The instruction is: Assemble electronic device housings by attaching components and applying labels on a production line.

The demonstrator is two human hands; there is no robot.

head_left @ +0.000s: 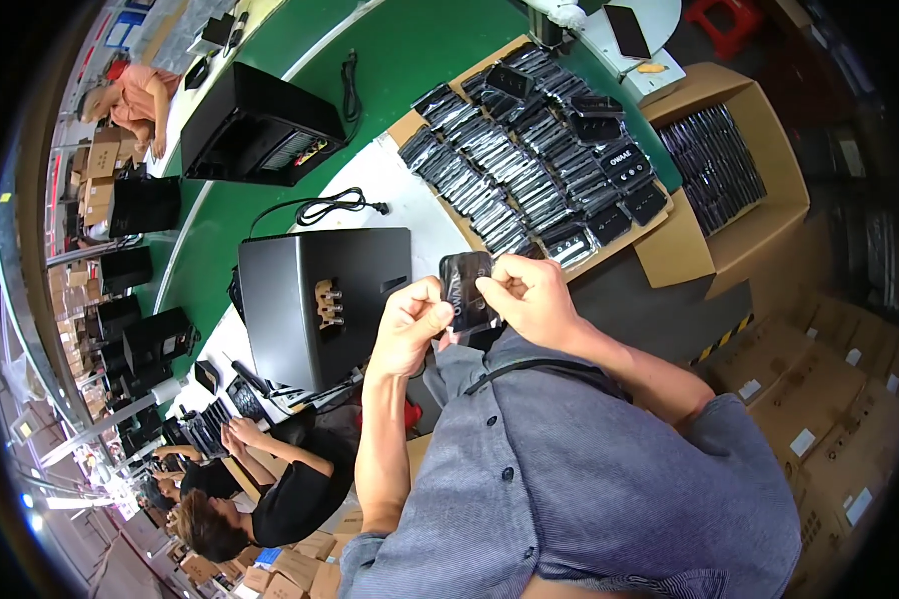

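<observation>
Close to my body I hold up a flat black plastic-wrapped piece (468,284) with pale printing and a glossy clear wrap. My left hand (411,321) pinches its left edge between thumb and fingers. On the opposite side my right hand (527,298) grips it, the thumb pressed on its face. Just beyond, a shallow cardboard tray (652,221) is packed with rows of similar wrapped black pieces (529,160). Some lie flat on top of the rows.
Left of my hands, a black box-shaped unit (325,299) with metal knobs stands on the white bench (410,205), a coiled cable (332,206) beside it. Another black unit (255,125) is on the green belt (370,90). An open carton (774,165) holds more black pieces. Co-workers sit at left.
</observation>
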